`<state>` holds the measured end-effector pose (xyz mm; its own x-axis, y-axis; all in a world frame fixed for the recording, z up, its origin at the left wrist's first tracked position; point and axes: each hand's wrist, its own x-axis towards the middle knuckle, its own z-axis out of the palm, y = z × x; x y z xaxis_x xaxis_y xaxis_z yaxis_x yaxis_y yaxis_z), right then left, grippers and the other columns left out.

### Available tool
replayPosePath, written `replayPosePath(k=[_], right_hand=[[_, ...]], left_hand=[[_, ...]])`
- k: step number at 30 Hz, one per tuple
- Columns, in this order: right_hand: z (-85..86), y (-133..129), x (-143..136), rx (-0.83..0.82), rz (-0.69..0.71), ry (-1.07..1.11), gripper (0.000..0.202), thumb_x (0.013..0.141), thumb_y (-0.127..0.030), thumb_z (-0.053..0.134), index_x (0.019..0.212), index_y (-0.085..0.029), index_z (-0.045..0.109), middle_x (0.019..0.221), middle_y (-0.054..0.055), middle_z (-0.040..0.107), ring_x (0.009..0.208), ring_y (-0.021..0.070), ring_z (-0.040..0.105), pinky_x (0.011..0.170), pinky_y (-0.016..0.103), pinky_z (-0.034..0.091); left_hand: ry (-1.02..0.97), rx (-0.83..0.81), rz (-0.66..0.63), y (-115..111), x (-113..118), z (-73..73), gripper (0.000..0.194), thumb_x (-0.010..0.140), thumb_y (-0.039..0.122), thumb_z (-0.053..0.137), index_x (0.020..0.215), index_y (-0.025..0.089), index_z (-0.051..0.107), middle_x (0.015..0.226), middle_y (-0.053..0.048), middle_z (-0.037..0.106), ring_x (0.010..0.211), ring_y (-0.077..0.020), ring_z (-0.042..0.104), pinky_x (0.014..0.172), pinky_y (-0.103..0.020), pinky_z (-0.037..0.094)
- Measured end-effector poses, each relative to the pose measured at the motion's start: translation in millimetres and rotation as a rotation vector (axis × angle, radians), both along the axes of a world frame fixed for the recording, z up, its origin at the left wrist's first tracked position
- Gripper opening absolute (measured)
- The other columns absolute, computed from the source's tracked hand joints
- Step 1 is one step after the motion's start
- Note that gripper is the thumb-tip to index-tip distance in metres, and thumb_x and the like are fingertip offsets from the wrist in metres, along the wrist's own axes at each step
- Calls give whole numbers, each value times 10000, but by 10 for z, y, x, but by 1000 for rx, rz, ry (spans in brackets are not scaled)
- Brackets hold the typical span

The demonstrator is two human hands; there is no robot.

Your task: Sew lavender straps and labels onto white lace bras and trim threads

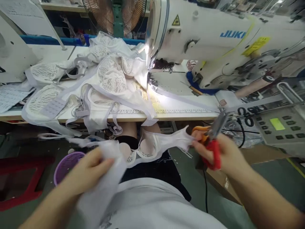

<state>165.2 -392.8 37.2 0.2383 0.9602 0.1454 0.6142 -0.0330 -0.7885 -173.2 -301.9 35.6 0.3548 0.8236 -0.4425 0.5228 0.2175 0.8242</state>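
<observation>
Where the heap of bras (111,79) covered the left part of the worktable (195,116), straps hung over the front edge, above the left hand (92,168). That hand pinched pale cloth (113,156) between thumb and fingers; blur hid whether the cloth belonged to the held bra (166,143). A dangling strap could have caught on the wrist or the cloth and dragged part of the heap off that edge. Low at the left stood a purple basket (68,163), where a loose piece might have dropped if the pinch had slackened.

In the middle, the held bra stretched between the hands, below the front edge and over the lap. Too hard a pull could have distorted its band or jerked its end free. At the right, the right hand (225,152) gripped the scissors (215,127) by their handles and seemed to pinch the bra's tip with its fingertips too. With one hand doing both, a slip or twist could have nicked the fabric or a finger.

Counted from the left, there were one red stool (22,200), one basket, one heap whose overlapped bras could not be counted, two hands, one held bra with two cups, one fan (118,19), one JUKI machine (205,31) and one pair of scissors.
</observation>
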Motion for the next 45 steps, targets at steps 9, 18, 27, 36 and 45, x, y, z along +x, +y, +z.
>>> replayPosePath(k=[9, 18, 27, 36, 45], right_hand=[[-362, -89, -362, -13, 235, -36, 129, 758, -107, 494, 782, -227, 453, 807, 32, 564, 801, 185, 600, 651, 286, 490], [-598, -119, -153, -170, 231, -120, 138, 713, -133, 485, 686, -225, 387, 695, 9, 503, 617, 150, 485, 531, 245, 401], [-655, -59, -40, -275, 88, -205, 186, 753, -207, 467, 637, -235, 324, 584, -32, 406, 520, 130, 385, 463, 221, 329], [-570, -21, 28, -338, 196, -256, 203, 669, -174, 481, 630, -241, 293, 582, -38, 386, 502, 129, 387, 450, 221, 321], [-574, -12, 91, -398, 129, -225, 217, 709, -318, 540, 648, -241, 346, 566, -42, 409, 500, 133, 384, 447, 233, 329]], left_hand=[[-804, -822, -55, -317, 1493, -541, 423, 572, 167, 669, 972, 173, 529, 903, -40, 622, 842, -194, 604, 748, -317, 463], [-867, -1000, -225, -350, 1668, -670, 396, 606, 119, 656, 992, 144, 575, 900, -77, 663, 933, -239, 631, 867, -370, 442], [-847, -778, -422, -358, 1779, -811, 544, 792, 213, 606, 1294, 188, 398, 1171, -113, 587, 1137, -246, 531, 1009, -406, 362], [-757, -657, -554, -351, 1890, -1005, 523, 784, 27, 448, 1288, 158, 401, 1202, -111, 555, 1219, -246, 447, 1046, -438, 308], [-923, -847, -610, -381, 1898, -1089, 769, 738, 17, 503, 1407, 231, 190, 1271, -93, 483, 1215, -200, 455, 1054, -420, 274]])
